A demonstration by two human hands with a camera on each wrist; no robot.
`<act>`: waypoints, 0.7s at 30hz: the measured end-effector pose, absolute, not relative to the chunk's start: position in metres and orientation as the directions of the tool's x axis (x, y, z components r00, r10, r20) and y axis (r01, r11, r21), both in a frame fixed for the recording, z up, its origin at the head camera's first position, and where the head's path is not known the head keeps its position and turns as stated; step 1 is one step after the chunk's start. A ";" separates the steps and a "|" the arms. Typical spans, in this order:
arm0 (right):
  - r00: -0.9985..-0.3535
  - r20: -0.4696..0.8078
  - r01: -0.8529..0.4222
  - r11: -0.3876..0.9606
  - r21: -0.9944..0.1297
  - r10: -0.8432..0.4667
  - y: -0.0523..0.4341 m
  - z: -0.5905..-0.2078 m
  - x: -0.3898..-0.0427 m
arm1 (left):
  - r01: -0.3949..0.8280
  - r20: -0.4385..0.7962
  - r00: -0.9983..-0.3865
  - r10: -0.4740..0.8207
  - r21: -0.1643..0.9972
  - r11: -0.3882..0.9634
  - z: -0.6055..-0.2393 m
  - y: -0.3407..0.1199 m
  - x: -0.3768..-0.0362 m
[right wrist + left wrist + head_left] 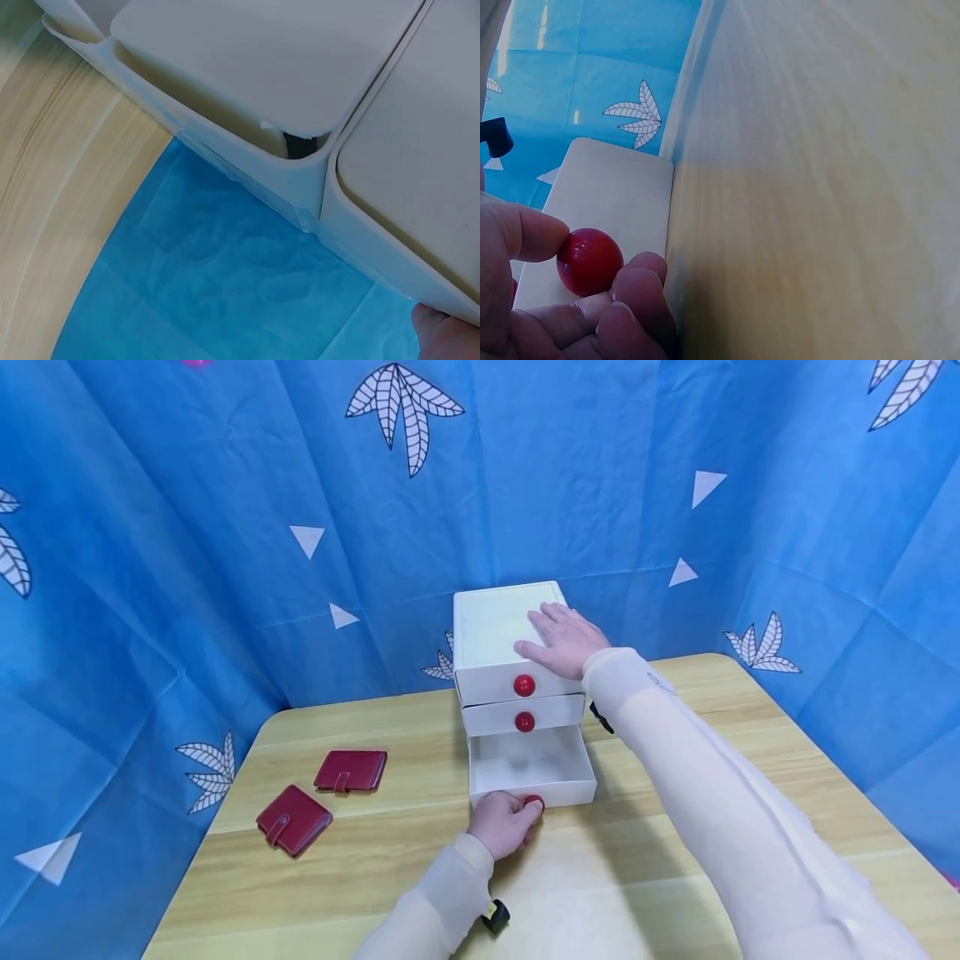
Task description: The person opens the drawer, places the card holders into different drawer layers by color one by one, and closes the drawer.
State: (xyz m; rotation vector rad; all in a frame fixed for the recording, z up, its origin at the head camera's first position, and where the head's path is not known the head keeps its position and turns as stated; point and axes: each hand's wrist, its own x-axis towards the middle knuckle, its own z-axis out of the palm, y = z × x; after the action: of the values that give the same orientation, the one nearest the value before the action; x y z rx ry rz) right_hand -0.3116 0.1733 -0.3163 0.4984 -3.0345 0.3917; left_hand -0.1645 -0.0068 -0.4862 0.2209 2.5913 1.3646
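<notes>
A white three-drawer unit (491, 627) stands at the back of the table. Its bottom drawer (572, 793) is pulled out, and the inside that shows is bare white. My left hand (504, 825) pinches that drawer's round red knob (589, 262) between thumb and fingers. On top of the unit, toward its right edge, my right hand (564, 639) rests with fingers spread. The right wrist view shows the side of the unit, with a fingertip (442, 334) against it. The middle drawer (487, 718) and top drawer (487, 683) have red knobs too.
Two dark red wallets, a near one (294, 820) and a far one (351, 771), lie on the wooden table (390, 877) left of the unit. A blue patterned curtain (570, 468) hangs close behind the table and along both sides.
</notes>
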 end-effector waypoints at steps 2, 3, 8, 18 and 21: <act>-0.948 0.081 -0.319 0.917 -0.238 -0.308 0.173 -0.316 -0.312 | 0.034 -0.114 -0.967 0.226 0.829 0.559 -0.485 -0.007 -0.164; -0.948 0.080 -0.318 0.918 -0.236 -0.308 0.173 -0.316 -0.312 | 0.030 -0.118 -0.967 0.227 0.828 0.559 -0.485 -0.007 -0.165; -0.951 0.074 -0.310 0.921 -0.235 -0.301 0.172 -0.316 -0.311 | 0.028 -0.126 -0.964 0.234 0.828 0.561 -0.485 -0.007 -0.164; -0.952 0.081 -0.307 0.921 -0.238 -0.297 0.171 -0.315 -0.309 | 0.045 -0.169 -0.941 0.295 0.798 0.601 -0.479 -0.013 -0.164; -0.954 0.076 -0.300 0.924 -0.237 -0.291 0.171 -0.316 -0.309 | 0.066 -0.181 -0.927 0.329 0.785 0.616 -0.476 -0.016 -0.164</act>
State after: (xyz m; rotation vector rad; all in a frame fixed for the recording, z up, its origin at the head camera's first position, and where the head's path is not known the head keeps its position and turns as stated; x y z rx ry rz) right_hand -0.3085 0.1705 -0.3159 0.4676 -3.0430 0.3840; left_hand -0.1637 -0.0158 -0.4758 0.3191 2.5360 1.2129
